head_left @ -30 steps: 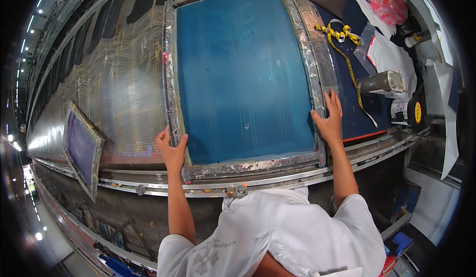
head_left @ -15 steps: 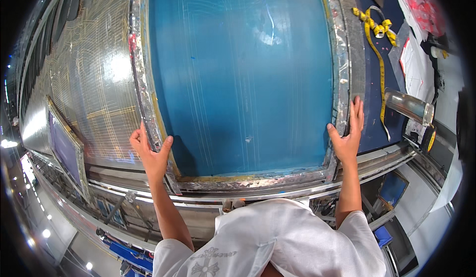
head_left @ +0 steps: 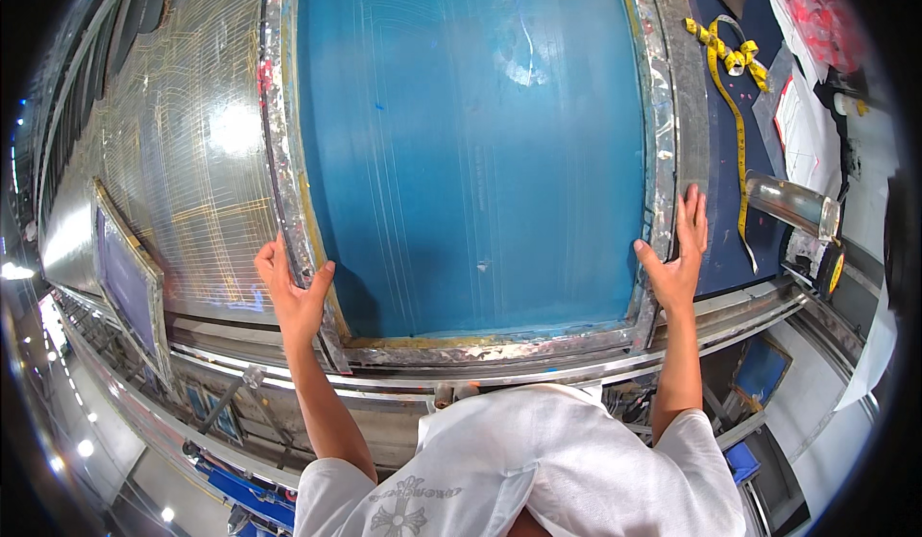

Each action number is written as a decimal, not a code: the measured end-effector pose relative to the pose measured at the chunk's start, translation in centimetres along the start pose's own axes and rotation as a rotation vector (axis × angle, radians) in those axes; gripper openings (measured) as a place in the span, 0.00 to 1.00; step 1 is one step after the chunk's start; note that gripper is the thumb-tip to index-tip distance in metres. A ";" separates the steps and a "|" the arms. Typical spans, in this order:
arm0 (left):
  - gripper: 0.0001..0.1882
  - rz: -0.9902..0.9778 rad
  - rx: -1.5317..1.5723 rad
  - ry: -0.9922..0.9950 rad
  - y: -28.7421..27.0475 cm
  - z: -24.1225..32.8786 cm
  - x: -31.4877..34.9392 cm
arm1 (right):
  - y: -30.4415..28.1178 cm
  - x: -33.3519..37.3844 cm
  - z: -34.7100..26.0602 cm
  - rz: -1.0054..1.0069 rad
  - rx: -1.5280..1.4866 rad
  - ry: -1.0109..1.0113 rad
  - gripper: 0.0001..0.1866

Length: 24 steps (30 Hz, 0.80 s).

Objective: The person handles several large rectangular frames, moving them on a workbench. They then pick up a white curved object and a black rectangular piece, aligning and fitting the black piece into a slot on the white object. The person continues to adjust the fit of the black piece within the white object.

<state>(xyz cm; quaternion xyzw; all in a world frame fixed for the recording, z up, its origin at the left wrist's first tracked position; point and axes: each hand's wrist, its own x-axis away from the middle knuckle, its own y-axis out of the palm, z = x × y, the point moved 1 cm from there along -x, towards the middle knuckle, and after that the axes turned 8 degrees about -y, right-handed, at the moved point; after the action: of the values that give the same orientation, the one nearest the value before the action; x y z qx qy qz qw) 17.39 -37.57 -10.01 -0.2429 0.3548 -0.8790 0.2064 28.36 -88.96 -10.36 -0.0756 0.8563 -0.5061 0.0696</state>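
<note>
The table (head_left: 206, 167) stretched left of the screen (head_left: 480, 162), its top scored with fine yellowish lines. The screen lay squarely before the person, near edge by the table's near side, presumably so that both long rails were within reach. The person wore a white shirt (head_left: 595, 460). A smaller purple screen (head_left: 130, 273) sat tilted at far left, seemingly out of the way. The left hand (head_left: 298, 297) straddled the left rail, thumb inside and fingers outside; whether it gripped, I could not tell. The right hand (head_left: 675, 273) was spread, thumb at the right rail's inner edge, fingers over the outer strip, likely to steady that side. A metal can (head_left: 792, 206) stood right of that hand, beside a yellow tape (head_left: 740, 148) with tiny marks. A yellow label and the shirt's grey lettering and cross also showed.
</note>
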 end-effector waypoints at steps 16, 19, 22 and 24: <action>0.51 0.077 -0.069 0.001 0.5 0.3 0.2 | 0.2 0.3 0.2 0.063 0.001 -0.030 0.46; 0.49 0.100 -0.077 0.028 0.7 0.1 0.1 | 0.4 0.4 0.4 0.076 0.009 -0.018 0.45; 0.47 0.097 -0.077 0.046 0.7 0.0 0.2 | 0.7 0.4 0.6 0.078 0.014 -0.009 0.45; 0.47 0.078 0.006 -0.005 0.7 -0.2 0.2 | 0.8 0.4 0.7 0.083 0.003 -0.001 0.44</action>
<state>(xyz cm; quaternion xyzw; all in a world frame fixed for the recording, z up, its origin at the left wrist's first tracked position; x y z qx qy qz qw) 17.26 -38.05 -10.56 -0.2304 0.3608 -0.8706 0.2423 28.04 -89.28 -11.42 -0.0402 0.8579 -0.5042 0.0909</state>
